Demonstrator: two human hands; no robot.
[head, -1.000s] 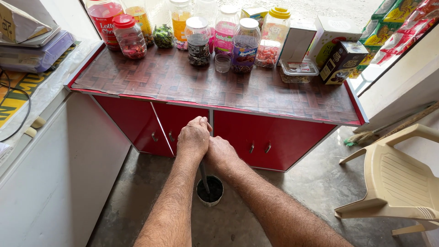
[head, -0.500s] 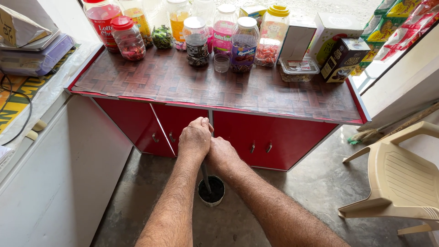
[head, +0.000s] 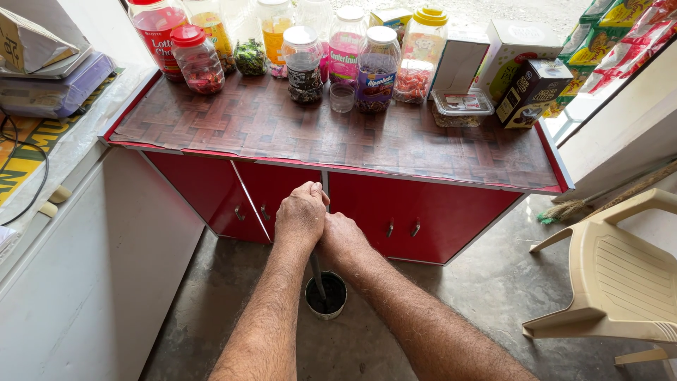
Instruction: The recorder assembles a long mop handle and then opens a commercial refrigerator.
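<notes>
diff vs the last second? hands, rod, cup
Little changed. The left hand and right hand stay clasped together on the top of the dark rod, whose lower end stands in the small dark cup on the floor. No grip taken or released. Cup, red cabinet and jars unmoved.

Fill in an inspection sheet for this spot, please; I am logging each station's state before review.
Surface: bare concrete floor, stained; red cabinet with a woven-pattern top.
Job's things: dark rod standing in a small round pot on the floor.
Clutter: candy jars and cartons along the back of the cabinet top.
Grips: left hand and right hand both closed on the rod, left uppermost, touching each other.
Cables: black cable on the left counter.
Surroundings: beige plastic chair at right; broom against the wall.
</notes>
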